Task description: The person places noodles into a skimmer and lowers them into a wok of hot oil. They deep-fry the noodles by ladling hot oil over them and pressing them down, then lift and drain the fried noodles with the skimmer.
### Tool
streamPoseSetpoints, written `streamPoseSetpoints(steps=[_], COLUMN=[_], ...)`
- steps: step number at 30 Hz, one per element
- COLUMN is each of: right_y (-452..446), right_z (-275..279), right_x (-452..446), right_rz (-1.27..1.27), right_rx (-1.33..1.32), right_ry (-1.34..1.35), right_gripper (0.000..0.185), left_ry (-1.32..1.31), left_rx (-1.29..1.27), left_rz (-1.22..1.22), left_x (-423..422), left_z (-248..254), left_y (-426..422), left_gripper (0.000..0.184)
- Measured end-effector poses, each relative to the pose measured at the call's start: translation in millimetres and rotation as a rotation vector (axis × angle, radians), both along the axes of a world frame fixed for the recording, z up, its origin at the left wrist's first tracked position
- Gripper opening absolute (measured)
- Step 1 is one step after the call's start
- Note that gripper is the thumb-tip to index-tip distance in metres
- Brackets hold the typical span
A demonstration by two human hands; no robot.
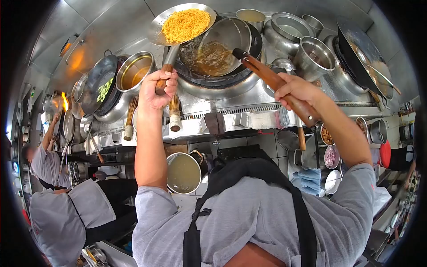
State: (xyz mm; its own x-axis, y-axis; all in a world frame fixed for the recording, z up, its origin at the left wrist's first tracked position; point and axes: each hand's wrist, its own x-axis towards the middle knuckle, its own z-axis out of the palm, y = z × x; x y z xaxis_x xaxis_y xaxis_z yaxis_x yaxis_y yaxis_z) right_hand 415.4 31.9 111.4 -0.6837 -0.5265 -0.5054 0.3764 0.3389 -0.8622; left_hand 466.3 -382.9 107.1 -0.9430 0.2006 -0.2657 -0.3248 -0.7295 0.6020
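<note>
My left hand (159, 89) is closed round the wooden handle of a perforated metal strainer (155, 32), which holds a heap of yellow noodles (186, 26). My right hand (296, 92) grips the long brown wooden handle (278, 84) of a round mesh skimmer (231, 35). The skimmer rests in or just over a dark wok (187, 55) on the burner, where brownish bubbling liquid (213, 58) shows. The strainer is at the wok's back left.
A pot of orange-brown liquid (134, 73) stands left of the wok. Metal pots (315, 58) and another wok (362, 58) are at the right. Bamboo brushes (175, 116) lie along the stove's front. A bucket (183, 172) sits below. Two other people (66, 222) are at the left.
</note>
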Motion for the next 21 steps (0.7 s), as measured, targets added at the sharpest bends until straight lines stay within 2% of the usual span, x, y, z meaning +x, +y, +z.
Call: streamPoseSetpoints(steps=[2, 5, 8, 11, 15, 19, 21], right_y=[-12, -25, -24, -6, 16, 20, 12], right_z=[-7, -9, -17, -15, 27, 72, 90], right_x=[7, 22, 33, 44, 53, 54, 49], right_rz=[-0.005, -0.051, -0.081, -0.107, -0.142, -0.162, -0.161], right_rx=[-0.068, -0.17, -0.238, -0.296, -0.092, 0.078, 0.277], right_ry=[-0.017, -0.072, -0.117, -0.144, 0.092, 0.455, 0.719], right_gripper=[0.044, 0.045, 0.047, 0.045, 0.048, 0.045, 0.045], left_ry=[-0.001, 0.015, -0.021, -0.022, -0.02, 0.009, -0.003], left_rx=[-0.001, -0.01, 0.014, 0.032, -0.008, -0.083, -0.072], left_rz=[0.014, 0.028, 0.045, 0.058, 0.125, 0.164, 0.125], left_x=[-1, -1, 2, 8, 16, 21, 19], left_z=[-2, -5, -8, -11, -21, -37, -45], left_y=[-1, -1, -4, -8, -13, -5, -2], left_gripper=[0.023, 0.034, 0.033, 0.02, 0.019, 0.018, 0.018])
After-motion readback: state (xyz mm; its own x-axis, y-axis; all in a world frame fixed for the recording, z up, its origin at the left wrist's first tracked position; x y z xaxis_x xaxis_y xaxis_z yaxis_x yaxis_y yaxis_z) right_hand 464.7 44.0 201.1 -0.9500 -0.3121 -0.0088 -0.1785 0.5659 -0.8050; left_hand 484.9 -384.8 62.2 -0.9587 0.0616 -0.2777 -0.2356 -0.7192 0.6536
